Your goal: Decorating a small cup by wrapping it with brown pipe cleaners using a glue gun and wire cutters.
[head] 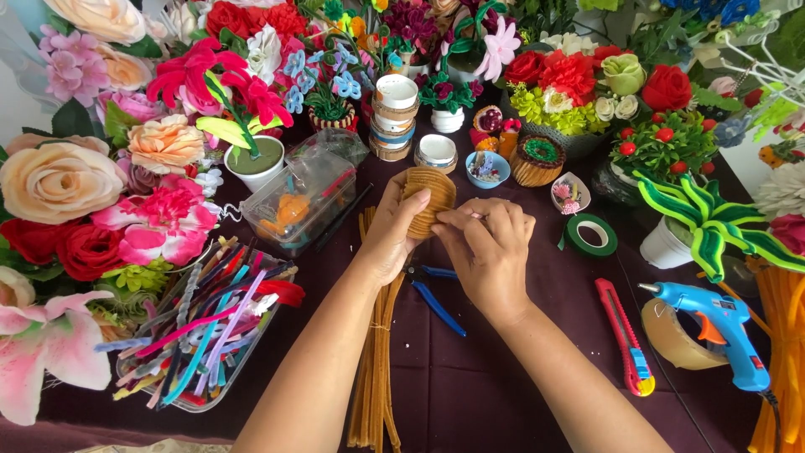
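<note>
My left hand (pixel 390 239) holds a small round pot wrapped in tan pipe cleaner (pixel 432 195), thumb on its top edge. My right hand (pixel 486 247) is closed against the pot's lower right side, fingertips pinching the wrapping. Both hands hover above a dark purple tablecloth (pixel 503 377). A bundle of tan pipe cleaners (pixel 377 369) lies under my left forearm. Blue-handled pliers (pixel 436 302) lie just below my hands.
A clear tray of coloured pipe cleaners (pixel 205 331) sits at left, a clear lidded box (pixel 293 201) behind it. A blue glue gun (pixel 721 323), tape roll (pixel 671 335), red utility knife (pixel 622 335) and green tape (pixel 589 235) lie at right. Artificial flowers and small pots ring the table.
</note>
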